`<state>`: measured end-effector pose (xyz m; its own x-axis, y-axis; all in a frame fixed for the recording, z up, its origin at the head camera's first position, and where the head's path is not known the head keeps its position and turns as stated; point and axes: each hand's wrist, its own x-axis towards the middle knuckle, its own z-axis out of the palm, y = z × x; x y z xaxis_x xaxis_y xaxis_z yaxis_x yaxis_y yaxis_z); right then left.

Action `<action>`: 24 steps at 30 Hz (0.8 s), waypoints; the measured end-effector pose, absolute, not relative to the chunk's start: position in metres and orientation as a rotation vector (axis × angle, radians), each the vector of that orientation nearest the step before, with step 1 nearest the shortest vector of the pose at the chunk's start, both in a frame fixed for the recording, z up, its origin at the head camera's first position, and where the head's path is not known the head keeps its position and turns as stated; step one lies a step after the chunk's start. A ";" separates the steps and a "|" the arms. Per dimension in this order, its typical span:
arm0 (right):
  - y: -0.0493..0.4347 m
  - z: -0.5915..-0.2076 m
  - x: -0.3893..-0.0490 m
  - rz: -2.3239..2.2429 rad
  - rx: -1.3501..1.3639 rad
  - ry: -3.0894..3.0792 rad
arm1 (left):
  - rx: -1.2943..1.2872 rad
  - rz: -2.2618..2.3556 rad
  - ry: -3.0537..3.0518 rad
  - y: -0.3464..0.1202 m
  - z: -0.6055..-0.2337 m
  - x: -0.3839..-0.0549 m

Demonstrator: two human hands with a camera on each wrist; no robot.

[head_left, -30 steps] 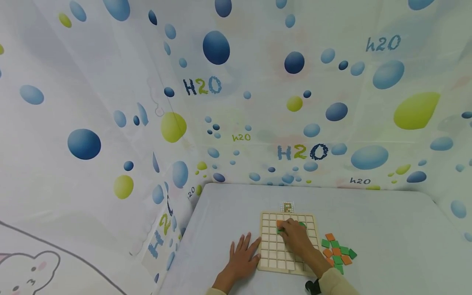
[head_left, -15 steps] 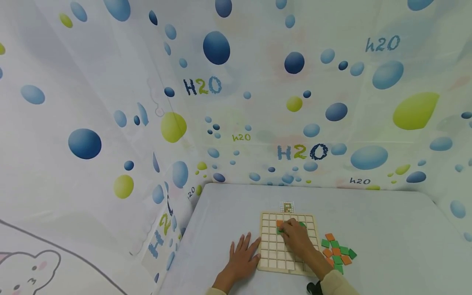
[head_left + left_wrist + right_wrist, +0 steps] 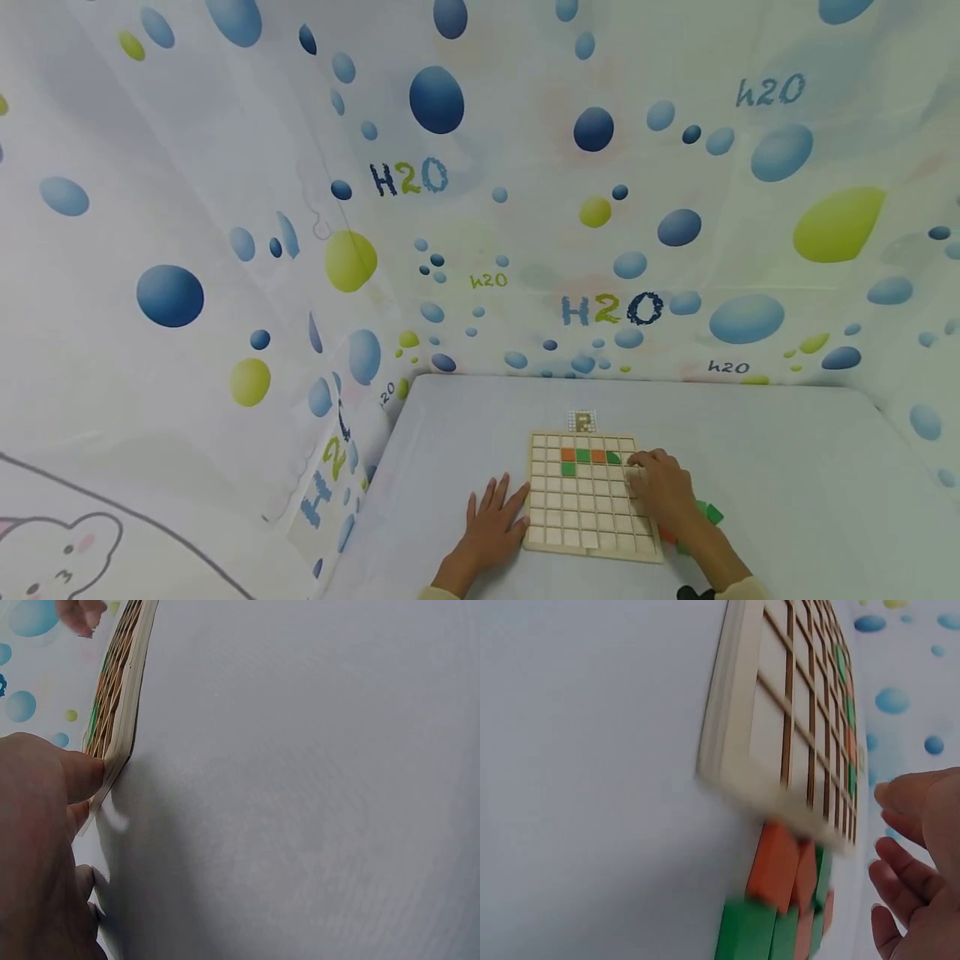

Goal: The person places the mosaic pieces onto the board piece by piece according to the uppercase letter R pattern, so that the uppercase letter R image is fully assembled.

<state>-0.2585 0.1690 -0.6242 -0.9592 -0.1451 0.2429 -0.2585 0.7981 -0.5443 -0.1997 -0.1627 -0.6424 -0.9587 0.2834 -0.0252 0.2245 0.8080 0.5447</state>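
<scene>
A wooden grid board [image 3: 555,523] lies on the white table. In one of its upper rows sit an orange square tile [image 3: 567,454], a green square tile [image 3: 582,456], another orange tile [image 3: 597,457] and a green piece with a rounded edge [image 3: 613,458]. One more green tile [image 3: 568,469] fills a cell below the first orange one. My left hand [image 3: 491,525] rests spread beside the board, its thumb against the edge in the left wrist view. Over the board's right edge is my right hand [image 3: 666,487], fingers loosely bent and holding nothing in the right wrist view.
Loose green and orange tiles [image 3: 772,866] lie right of the board, partly hidden under my right arm in the head view. A small patterned card [image 3: 582,421] lies behind the board. A curtain [image 3: 525,233] printed with blue and lime dots hangs behind the table.
My right hand has left the green tile in the grid and moved right to the board's edge, uncovering the row of tiles. My left hand has stayed put.
</scene>
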 end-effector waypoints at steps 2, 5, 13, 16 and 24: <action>0.184 -0.625 -0.255 0.867 0.298 -2.814 | 0.393 0.846 2.893 -0.163 -0.644 -0.199; 0.201 -0.627 -0.250 0.847 0.283 -2.853 | 0.375 0.812 2.917 -0.164 -0.651 -0.201; 0.216 -0.635 -0.245 0.798 0.255 -2.964 | 0.350 0.825 2.898 -0.162 -0.654 -0.203; 0.216 -0.640 -0.243 0.817 0.242 -2.977 | 0.350 0.824 2.890 -0.162 -0.653 -0.203; 0.214 -0.640 -0.246 0.826 0.182 -2.980 | 0.358 0.828 2.887 -0.161 -0.651 -0.202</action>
